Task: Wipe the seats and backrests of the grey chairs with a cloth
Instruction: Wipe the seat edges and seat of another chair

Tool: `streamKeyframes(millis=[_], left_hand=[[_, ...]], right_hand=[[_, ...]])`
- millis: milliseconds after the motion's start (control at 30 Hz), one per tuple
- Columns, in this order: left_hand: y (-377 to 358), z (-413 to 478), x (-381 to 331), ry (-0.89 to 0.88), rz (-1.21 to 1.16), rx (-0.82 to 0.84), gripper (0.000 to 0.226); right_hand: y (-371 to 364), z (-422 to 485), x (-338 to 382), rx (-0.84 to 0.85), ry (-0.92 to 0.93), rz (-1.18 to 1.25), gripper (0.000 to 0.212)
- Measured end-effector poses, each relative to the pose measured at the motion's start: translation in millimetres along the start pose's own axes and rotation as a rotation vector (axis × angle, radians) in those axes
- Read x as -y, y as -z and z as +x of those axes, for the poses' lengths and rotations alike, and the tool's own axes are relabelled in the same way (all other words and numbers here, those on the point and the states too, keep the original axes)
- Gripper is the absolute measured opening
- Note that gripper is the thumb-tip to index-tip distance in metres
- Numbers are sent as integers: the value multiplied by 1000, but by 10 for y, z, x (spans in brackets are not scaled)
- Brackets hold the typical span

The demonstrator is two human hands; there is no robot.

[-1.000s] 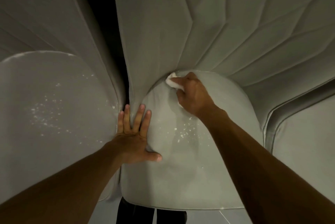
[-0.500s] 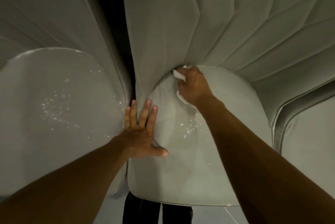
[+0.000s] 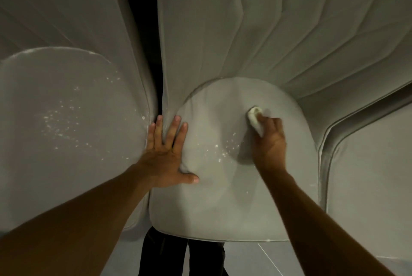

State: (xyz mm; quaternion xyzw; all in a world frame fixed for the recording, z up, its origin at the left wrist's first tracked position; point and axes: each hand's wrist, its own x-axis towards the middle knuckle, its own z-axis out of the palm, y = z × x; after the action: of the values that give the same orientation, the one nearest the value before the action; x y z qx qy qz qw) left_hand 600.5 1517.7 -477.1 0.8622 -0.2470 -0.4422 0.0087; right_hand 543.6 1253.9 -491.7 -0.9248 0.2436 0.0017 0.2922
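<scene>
The small white cloth is pressed on the back right part of the middle chair's seat. The right hand holds it, its grip curled closed around it. The left hand rests flat with straight fingers on the seat's left edge, holding nothing, just beside the dark gap to the left chair. White specks lie between the hands.

The middle seat was plain grey with small white specks on it, and the left seat was the same. The backrest was grey with long stitched ridges. The cloth was cream-white.
</scene>
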Motion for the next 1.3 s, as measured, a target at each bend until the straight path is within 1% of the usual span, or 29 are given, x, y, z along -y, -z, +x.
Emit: streamKeyframes(millis=[67, 100, 233, 300, 333, 367, 433, 467, 533, 567, 600, 633, 667, 767, 800, 867, 900, 933, 967, 1000, 1033, 1133, 1200, 1233, 1300], left_hand=[[6, -8, -4, 10, 6, 0, 145], [11, -7, -8, 14, 11, 2, 145], [30, 0, -27, 31, 26, -6, 145], [31, -5, -40, 38, 29, -4, 146], [34, -8, -43, 43, 33, -5, 146], [38, -13, -47, 46, 37, -3, 146], [57, -24, -58, 47, 35, 11, 146], [61, -28, -59, 46, 37, 17, 145], [58, -20, -60, 45, 42, 27, 145], [56, -11, -58, 45, 40, 31, 145], [57, -5, -60, 48, 37, 33, 145], [54, -2, -61, 53, 36, 33, 145], [54, -1, -59, 58, 35, 33, 145], [54, 5, -76, 64, 35, 34, 146], [59, 3, -81, 69, 36, 34, 146], [65, 4, -92, 83, 36, 37, 146], [65, 4, -99, 88, 38, 40, 147], [74, 2, -107, 90, 43, 44, 147], [83, -4, -114, 95, 45, 51, 147], [95, -10, -121, 102, 46, 54, 147], [105, -12, -133, 107, 47, 55, 147], [113, -11, -152, 106, 49, 55, 147], [123, -16, -157, 107, 38, 53, 147], [120, -15, -160, 108, 31, 53, 147], [108, -9, -166, 111, 22, 62, 148]], right_hand=[[-52, -72, 137, 50, 33, 17, 41], [-51, -103, 184, 86, 82, 18, 43], [-37, -330, 239, 281, 372, -34, 48], [4, -482, 176, 340, 469, -59, 45], [42, -551, 137, 334, 479, -55, 39], [91, -601, 72, 279, 444, -34, 32], [216, -650, -65, 108, 167, 90, 24], [292, -634, -124, 11, 47, 93, 26], [442, -546, -275, -147, -189, 66, 42], [491, -489, -316, -194, -288, 82, 44], [504, -438, -343, -206, -364, 80, 43], [487, -402, -330, -211, -395, 78, 42], [434, -393, -298, -203, -385, 60, 41], [160, -475, 7, -128, -304, 102, 38], [46, -533, 134, -83, -206, 120, 42], [-143, -641, 348, 69, 45, 129, 52], [-196, -666, 416, 135, 126, 125, 52], [-212, -669, 447, 176, 156, 118, 49], [-192, -651, 460, 191, 133, 119, 46], [-130, -628, 462, 175, 63, 126, 44], [-31, -597, 411, 120, -19, 123, 44], [362, -535, -3, -148, -241, 106, 42], [580, -618, -369, -322, -427, 79, 38], [653, -704, -519, -366, -523, 44, 37], [665, -878, -664, -364, -654, -1, 35]])
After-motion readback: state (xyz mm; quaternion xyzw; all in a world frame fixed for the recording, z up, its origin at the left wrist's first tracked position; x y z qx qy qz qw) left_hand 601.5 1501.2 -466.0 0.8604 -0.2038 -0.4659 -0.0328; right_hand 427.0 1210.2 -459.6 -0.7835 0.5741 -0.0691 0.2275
